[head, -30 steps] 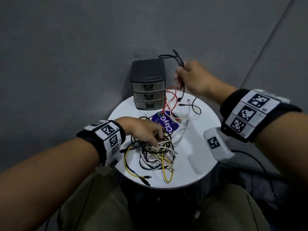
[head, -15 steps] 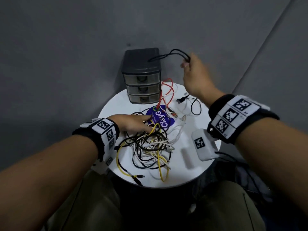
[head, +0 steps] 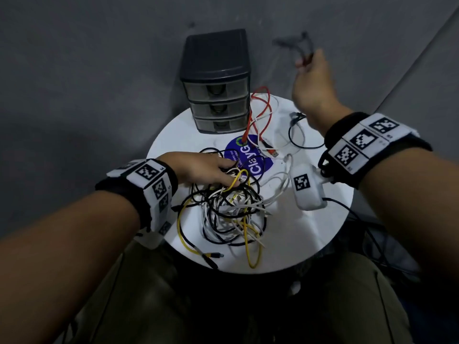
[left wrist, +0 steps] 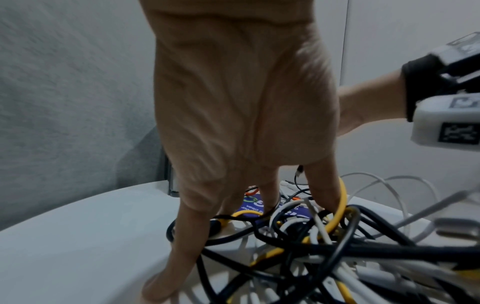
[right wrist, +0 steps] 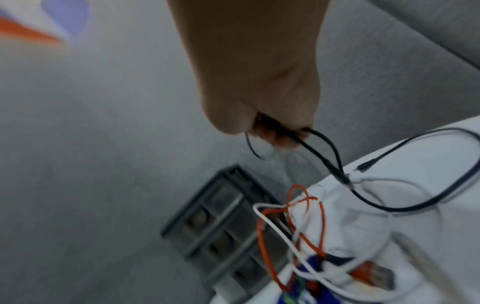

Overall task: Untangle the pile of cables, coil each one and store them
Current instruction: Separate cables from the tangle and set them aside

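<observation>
A: What writing can you read on the round white table (head: 310,244)?

B: A blue sticker (head: 250,155) near the middle; the big white letters read "ClayG", with smaller lines beside them that look like "keep our" and "clear". The rest is covered by cords. The wristbands (head: 154,192) carry black-and-white square code markers, no words.

A: And the drawer unit?

B: A dark three-drawer box (head: 216,83) at the far edge of the table, all drawers closed, no label I can make out.

A: Where's the cable pile (head: 228,212)?

B: On the near half of the table: black, white and yellow cords looped through each other, a yellow one trailing toward the near edge. An orange cable (head: 260,112) and a white one lie loosely between the sticker and the drawers.

A: The hands?

B: The left hand (head: 206,170) rests on the far side of the pile, fingers straight and spread down into the cords, one inside a yellow loop. The right hand (head: 313,88) is raised beyond the table, fingers curled round a thin black cable (right wrist: 389,185), which droops back to the tabletop in a loop
</observation>
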`<state>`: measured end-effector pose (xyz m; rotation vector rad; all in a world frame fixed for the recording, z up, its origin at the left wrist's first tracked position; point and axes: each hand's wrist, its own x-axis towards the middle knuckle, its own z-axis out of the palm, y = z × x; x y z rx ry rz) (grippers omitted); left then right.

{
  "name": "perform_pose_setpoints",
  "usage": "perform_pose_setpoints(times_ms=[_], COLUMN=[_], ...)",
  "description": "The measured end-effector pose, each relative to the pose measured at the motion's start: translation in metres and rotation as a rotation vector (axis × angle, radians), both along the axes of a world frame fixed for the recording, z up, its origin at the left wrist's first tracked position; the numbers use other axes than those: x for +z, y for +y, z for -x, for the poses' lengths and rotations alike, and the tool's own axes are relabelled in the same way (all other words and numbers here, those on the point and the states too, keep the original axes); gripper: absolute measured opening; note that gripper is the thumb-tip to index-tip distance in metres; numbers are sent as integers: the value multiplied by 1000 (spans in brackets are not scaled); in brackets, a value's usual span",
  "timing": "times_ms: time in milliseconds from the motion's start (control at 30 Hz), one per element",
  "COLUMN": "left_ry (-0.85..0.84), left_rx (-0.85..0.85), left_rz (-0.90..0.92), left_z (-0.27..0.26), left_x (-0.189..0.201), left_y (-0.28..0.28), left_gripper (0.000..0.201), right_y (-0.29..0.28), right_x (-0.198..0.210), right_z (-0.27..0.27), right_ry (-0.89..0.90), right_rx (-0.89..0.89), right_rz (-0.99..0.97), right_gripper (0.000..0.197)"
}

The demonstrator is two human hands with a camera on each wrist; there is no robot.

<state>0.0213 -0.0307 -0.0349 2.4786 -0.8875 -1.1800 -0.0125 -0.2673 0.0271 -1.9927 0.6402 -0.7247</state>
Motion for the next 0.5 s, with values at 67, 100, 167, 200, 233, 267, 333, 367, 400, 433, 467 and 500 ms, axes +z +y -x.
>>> perform_pose_setpoints(times_ms=[67,100,167,200,233,267,333,367,400,433,467,500], left_ry=[14,17,37,53,62,66,54,47,43,37,22,10], left_rx=[12,16,31,37,37,34,30,28,25,25,26,31], left_rz=[7,14,16,13,16,17,11,2,-5,-14,-16,-16], left_z=[-1,1,4,4,3,4,3,2,2,3,3,0], left_x=[0,1,3,3,3,3,2,2,3,5,5,2], left_y=[0,0,0,0,0,1,2,3,3,3,4,4], left_gripper=[74,74,74,73,71,70,71,73,79,86,94,102], right_y=[7,13,26,31,36,38,38,37,34,31,29,27], right_x=[-13,-18,-29,-35,-40,-44,-45,-44,-42,-37,-33,-29], right_z=[-6,-6,-5,-7,-7,-6,-5,-4,-2,0,3,7], right_ry=[282,456,731,797,821,812,749,709,665,623,579,538], right_rx=[202,285,429,489,524,535,503,473,437,397,359,329], right_rz=[91,208,448,532,588,610,591,551,506,458,407,359], right_gripper=[45,49,53,52,48,42,33,34,37,42,47,52])
